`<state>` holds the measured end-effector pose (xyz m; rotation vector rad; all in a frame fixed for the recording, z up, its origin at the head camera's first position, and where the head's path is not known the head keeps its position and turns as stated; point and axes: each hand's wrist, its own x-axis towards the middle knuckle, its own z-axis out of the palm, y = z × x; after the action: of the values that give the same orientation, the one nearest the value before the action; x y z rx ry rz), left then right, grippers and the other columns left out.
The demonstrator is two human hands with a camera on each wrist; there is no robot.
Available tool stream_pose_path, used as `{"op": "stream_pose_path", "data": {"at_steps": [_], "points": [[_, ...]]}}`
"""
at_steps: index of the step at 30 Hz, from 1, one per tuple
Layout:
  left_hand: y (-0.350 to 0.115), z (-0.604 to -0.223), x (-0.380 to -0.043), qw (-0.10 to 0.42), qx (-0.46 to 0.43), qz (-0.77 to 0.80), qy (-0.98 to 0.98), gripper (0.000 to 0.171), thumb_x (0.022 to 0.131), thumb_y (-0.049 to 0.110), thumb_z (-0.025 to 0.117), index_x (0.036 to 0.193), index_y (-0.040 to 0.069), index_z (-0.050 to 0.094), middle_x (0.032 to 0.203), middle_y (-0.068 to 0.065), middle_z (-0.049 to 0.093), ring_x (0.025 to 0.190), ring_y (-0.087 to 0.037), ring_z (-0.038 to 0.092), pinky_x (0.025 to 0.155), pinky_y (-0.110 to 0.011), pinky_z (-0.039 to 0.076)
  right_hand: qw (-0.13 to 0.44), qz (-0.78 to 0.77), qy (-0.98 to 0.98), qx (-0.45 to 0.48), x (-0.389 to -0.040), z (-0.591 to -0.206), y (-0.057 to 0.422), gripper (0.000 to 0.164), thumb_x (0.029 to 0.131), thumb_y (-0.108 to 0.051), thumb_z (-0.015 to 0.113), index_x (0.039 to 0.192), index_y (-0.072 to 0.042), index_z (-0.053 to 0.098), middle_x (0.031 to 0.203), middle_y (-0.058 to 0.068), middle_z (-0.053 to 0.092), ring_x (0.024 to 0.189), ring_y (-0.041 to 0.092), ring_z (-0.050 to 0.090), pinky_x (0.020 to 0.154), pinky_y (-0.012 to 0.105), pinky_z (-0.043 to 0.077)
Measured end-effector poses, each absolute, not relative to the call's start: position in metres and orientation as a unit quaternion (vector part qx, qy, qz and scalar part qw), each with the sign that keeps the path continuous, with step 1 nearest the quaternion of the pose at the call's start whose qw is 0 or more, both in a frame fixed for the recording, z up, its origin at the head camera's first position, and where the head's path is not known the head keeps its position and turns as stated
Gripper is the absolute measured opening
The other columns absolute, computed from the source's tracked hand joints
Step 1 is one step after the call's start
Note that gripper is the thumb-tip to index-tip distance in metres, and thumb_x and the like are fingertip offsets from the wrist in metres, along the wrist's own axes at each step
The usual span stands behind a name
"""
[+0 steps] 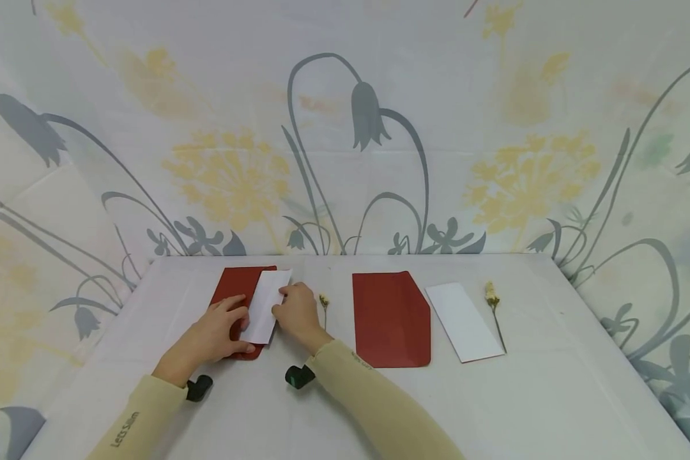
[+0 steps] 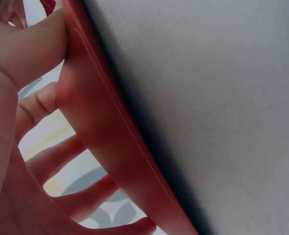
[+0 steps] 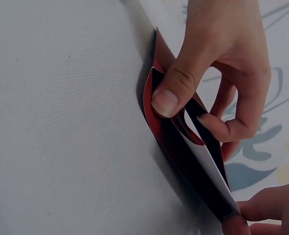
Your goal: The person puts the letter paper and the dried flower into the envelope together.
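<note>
My left hand [image 1: 215, 332] grips a red envelope [image 1: 229, 281] on the table, fingers on top and thumb by its near end. In the right wrist view, the left thumb [image 3: 166, 102] presses at the envelope's gaping mouth [image 3: 149, 105]. My right hand [image 1: 300, 313] pinches the right edge of a white card [image 1: 264, 306]. That card lies at a slant against the envelope; how far it reaches inside cannot be told. The left wrist view shows the envelope's edge [image 2: 100, 122] close up, beside the left hand [image 2: 17, 161].
Beside the right forearm stands a dried flower [image 1: 324, 300], partly hidden. Farther right lie a second red envelope [image 1: 388, 319], another white card [image 1: 462, 322] and a second dried flower [image 1: 492, 300]. A floral-patterned sheet [image 1: 333, 160] rises behind the white table [image 1: 523, 409].
</note>
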<state>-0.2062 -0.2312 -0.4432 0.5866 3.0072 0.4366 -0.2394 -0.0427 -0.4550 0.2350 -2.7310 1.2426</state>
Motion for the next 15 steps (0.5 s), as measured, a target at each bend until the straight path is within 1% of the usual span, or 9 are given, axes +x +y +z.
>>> {"op": "stream_pose_path", "data": {"at_steps": [9, 15], "points": [[-0.2304, -0.4423, -0.2061, 0.024, 0.191, 0.143, 0.971, 0.039, 0.074, 0.031, 0.089, 0.084, 0.023, 0.052, 0.148, -0.024, 0.04, 0.13, -0.054, 0.037, 0.09, -0.067, 0.046, 0.03, 0.406, -0.91, 0.072, -0.242, -0.4524, -0.0475, 0.033, 0.083, -0.008, 0.071, 0.114, 0.002, 0.072, 0.105, 0.012, 0.065, 0.099, 0.026, 0.062, 0.082, 0.033, 0.053], [-0.2308, -0.4433, -0.2064, 0.03, 0.188, 0.142, 0.972, 0.038, 0.074, 0.031, 0.089, 0.086, 0.022, 0.053, 0.148, -0.024, 0.04, 0.129, -0.054, 0.037, 0.089, -0.067, 0.047, 0.034, 0.415, -0.905, 0.083, -0.2427, -0.4575, -0.0489, 0.032, 0.084, -0.009, 0.073, 0.114, 0.002, 0.072, 0.104, 0.012, 0.065, 0.098, 0.026, 0.062, 0.082, 0.033, 0.053]]}}
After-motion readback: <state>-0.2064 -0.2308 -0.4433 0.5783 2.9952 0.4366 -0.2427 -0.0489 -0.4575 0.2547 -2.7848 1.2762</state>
